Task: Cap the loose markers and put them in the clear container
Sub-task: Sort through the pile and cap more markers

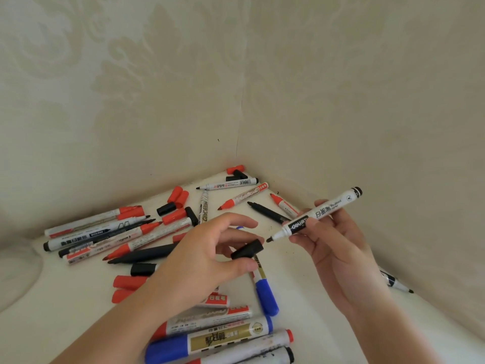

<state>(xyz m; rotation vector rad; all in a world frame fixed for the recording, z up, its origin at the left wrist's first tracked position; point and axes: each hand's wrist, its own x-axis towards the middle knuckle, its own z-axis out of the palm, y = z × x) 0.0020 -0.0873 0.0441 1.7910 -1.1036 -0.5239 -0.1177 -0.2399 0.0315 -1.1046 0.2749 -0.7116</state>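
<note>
Right hand grips the marker, left hand pinches the black cap — line both up, then press straight on.

Markers and caps scattered on the cream-white counter in a wall corner

A white-barrelled uncapped black marker is held above the counter at the right, with a black plastic cap held just left of its tip; red caps are seen behind, capped blue markers in front.

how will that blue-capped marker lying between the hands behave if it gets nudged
The blue-capped marker looks like a rigid plastic tube, so it should stay stiff. Its round barrel lies flat on the smooth white surface, so a sideways nudge would probably roll it. It seems light, likely sliding or spinning easily, perhaps into the markers heaped nearby.
</note>
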